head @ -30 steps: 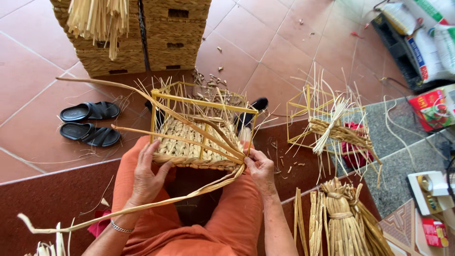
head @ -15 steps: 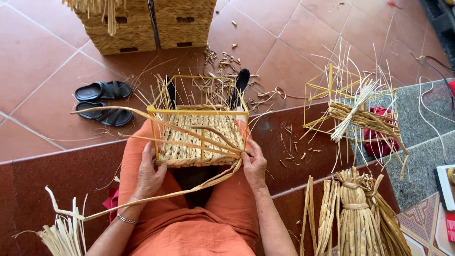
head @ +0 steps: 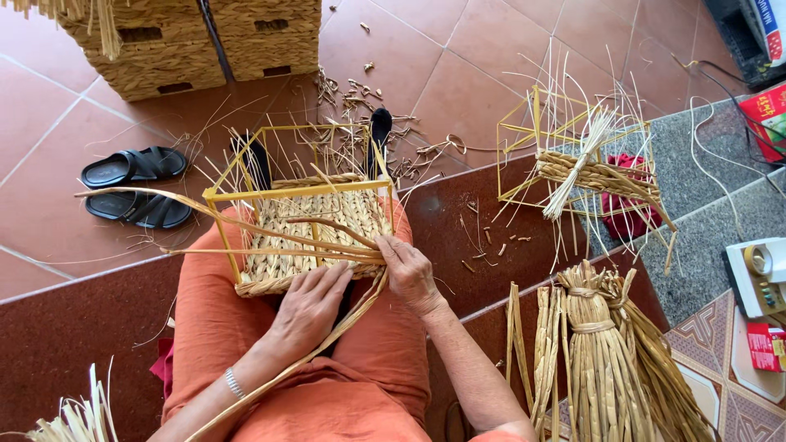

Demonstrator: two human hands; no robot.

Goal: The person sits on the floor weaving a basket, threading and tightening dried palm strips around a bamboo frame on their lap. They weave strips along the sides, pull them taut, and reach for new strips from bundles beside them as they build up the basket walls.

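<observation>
While the half-woven basket (head: 307, 233) is resting on the person's lap, its yellow wire frame tilting away toward the tiled floor (head: 491, 65), the left hand (head: 309, 307) is lying flat and spread against the woven wall at the near edge, holding nothing but bracing it, and the right hand (head: 409, 274) is pinching a long rush strand (head: 246, 225) just at the near right corner of the basket. Judging from this, the weaving is going best if the bracing hand is keeping the wall pressed firm while the pinching fingers are drawing the strand snug against the row beneath, without kinking it at the corner wire. Counting outward from the basket: one second wire frame (head: 581, 155) with a tied sheaf is standing to its right; two black sandals (head: 135, 184) are lying to its left; two finished woven boxes (head: 196, 41) are sitting beyond it; one large tied bundle of rushes (head: 606, 360) is leaning at its near right, with loose stalks beside it; one smaller tuft (head: 78, 417) is showing at its near left; one red cloth (head: 626, 213) is lying behind the second frame.
</observation>
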